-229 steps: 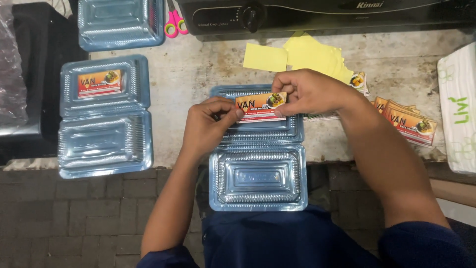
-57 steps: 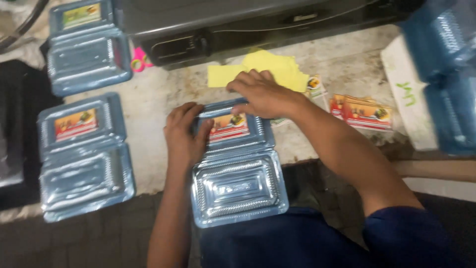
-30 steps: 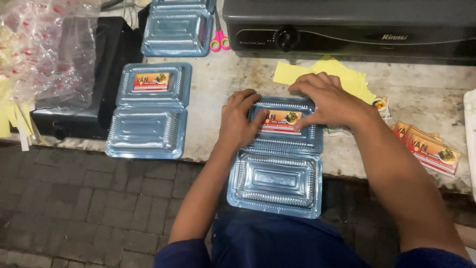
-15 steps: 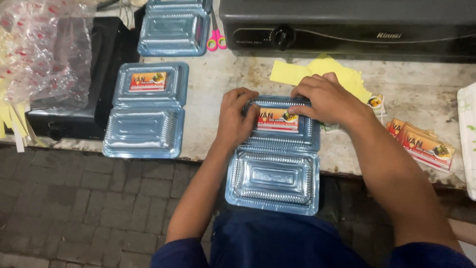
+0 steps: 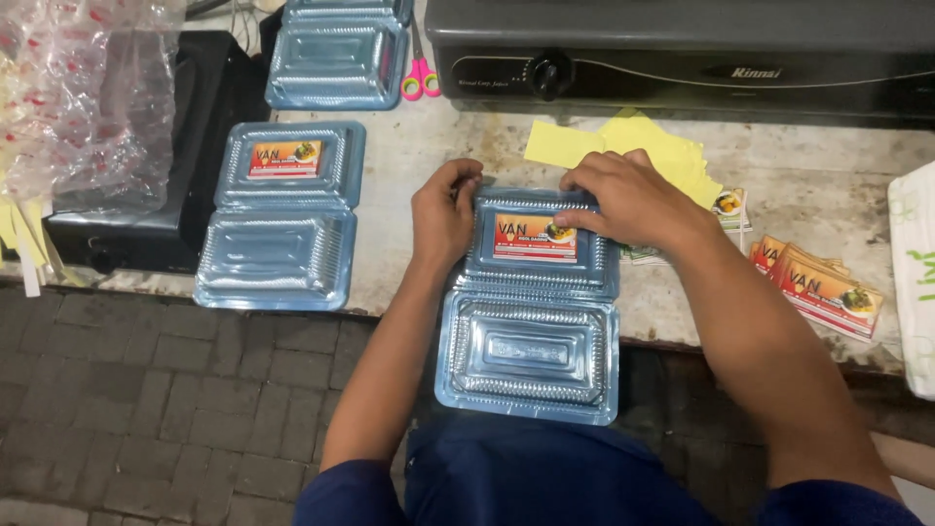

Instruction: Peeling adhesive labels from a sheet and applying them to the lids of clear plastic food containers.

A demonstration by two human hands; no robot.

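Observation:
An open clear plastic clamshell box lies in front of me, half over the counter edge. An orange and red label sticker sits on its far half. My right hand presses its fingertips on the sticker's right end. My left hand rests curled against the box's left rim and steadies it.
A second labelled open box lies to the left, another box behind it by pink scissors. Loose stickers lie at the right, yellow backing papers behind my hands. A gas stove stands at the back. Plastic bags cover a black box at the left.
The sticker that both hands held above the box now lies flat on it. The right hand has stayed on its right end, and the left hand has shifted to the box's left rim.

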